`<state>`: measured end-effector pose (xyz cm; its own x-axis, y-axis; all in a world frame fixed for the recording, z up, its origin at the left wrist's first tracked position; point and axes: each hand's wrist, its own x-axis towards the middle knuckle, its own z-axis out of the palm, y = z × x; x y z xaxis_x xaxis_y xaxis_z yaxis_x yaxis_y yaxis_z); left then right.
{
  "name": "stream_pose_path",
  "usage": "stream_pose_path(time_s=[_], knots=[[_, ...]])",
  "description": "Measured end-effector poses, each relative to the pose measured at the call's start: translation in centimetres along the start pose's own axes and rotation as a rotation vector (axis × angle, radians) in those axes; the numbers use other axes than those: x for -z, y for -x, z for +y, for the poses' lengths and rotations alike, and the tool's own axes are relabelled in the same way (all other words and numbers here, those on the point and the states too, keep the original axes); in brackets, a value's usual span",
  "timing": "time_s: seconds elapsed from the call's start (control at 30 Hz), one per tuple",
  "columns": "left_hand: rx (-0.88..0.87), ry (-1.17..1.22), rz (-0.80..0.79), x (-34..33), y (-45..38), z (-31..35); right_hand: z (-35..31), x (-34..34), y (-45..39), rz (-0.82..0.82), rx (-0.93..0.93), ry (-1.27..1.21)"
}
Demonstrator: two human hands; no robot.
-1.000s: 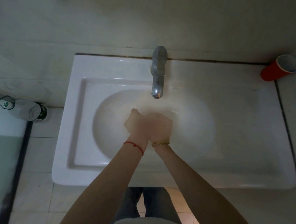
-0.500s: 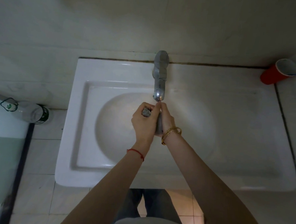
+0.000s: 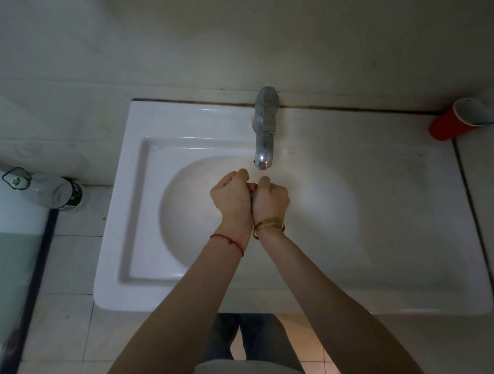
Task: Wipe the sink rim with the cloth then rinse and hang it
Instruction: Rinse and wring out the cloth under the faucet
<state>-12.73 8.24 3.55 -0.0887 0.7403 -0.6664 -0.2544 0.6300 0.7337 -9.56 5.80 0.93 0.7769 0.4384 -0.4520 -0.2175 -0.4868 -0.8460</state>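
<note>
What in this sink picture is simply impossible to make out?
All in the head view:
- Whatever the left hand and right hand grip between them: curled fingers hide it, so no cloth is plainly visible.
- Water from the chrome tap: too dim to tell if it runs.
- The red cup interior: blurred near the right edge.
- The label on the clear plastic bottle: too small to read.

White sink (image 3: 118, 208), silver tap (image 3: 265, 130), red cup (image 3: 446, 125), red wrist string (image 3: 227, 240), gold bangle (image 3: 269, 226).

Single head view, wide-angle, looking steeply down at sink (image 3: 142, 204) from close above, facing wall.
</note>
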Motion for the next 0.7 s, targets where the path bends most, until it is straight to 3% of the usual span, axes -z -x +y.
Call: stream_pose_path(time_s=[0.3, 0.7], knots=[[0.319, 0.017, 0.149, 1.3, -1.3, -1.4, 2.0, 0.9, 0.4, -0.056, 0.312, 0.287], [0.449, 0.024, 0.189, 2.0, -0.5, -2.6, 3.9, 1.7, 0.5, -0.108, 0.406, 0.37]])
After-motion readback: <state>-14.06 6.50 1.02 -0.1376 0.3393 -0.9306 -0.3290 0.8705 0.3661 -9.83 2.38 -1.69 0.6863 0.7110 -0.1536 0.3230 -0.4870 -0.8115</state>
